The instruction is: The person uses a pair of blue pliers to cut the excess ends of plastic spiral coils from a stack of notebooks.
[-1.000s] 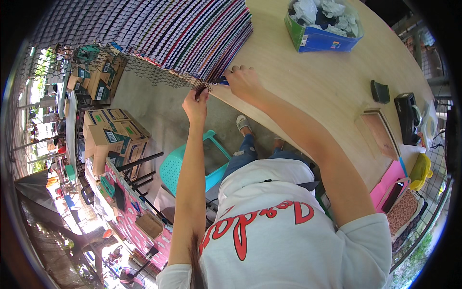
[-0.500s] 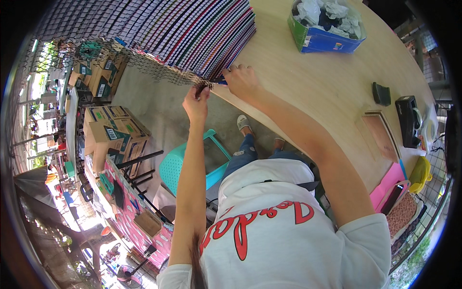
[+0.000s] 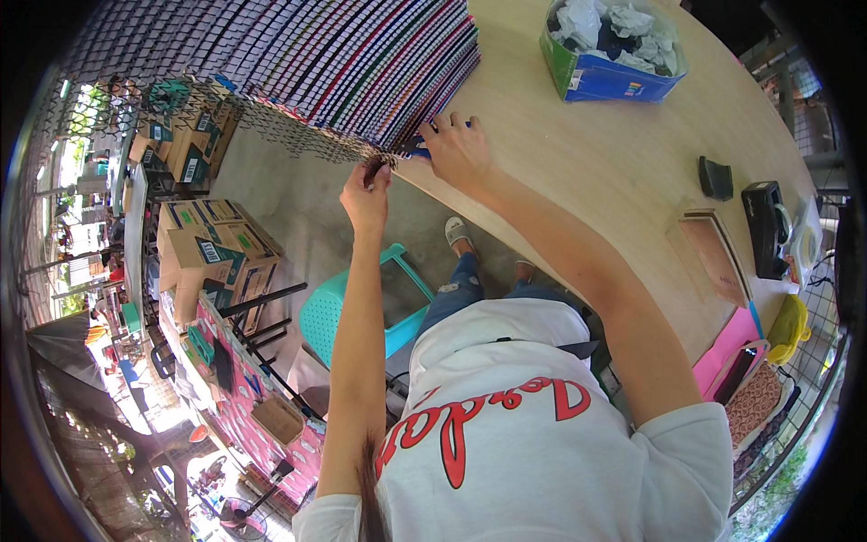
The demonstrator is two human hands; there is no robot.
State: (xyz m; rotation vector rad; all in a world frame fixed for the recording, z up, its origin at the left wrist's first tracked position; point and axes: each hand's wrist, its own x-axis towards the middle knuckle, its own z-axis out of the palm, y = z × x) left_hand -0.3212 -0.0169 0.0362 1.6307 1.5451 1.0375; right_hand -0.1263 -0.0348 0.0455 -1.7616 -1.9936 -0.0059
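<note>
A large woven mat-like sheet [image 3: 361,68], with pale rows and thin coloured lines, covers the table's far left part and hangs past its edge as open dark mesh. At its near corner my left hand [image 3: 366,199] is closed in a pinch on a dark brown bundle of strand ends [image 3: 376,168]. Just right of that corner, my right hand [image 3: 459,154] grips a small blue-handled tool [image 3: 421,152] whose dark tip points at the strands. My fingers cover most of the tool, so its exact kind is unclear.
A blue-green box [image 3: 623,86] of crumpled plastic stands at the table's far side. To the right lie a dark block [image 3: 715,178], a wooden frame [image 3: 718,253] and a black case [image 3: 766,226]. A turquoise stool [image 3: 330,312] and cardboard boxes [image 3: 203,248] stand on the floor at left.
The fingers of my right hand have loosened and spread slightly around the blue-handled tool, and more of the tool shows. My left hand has barely moved.
</note>
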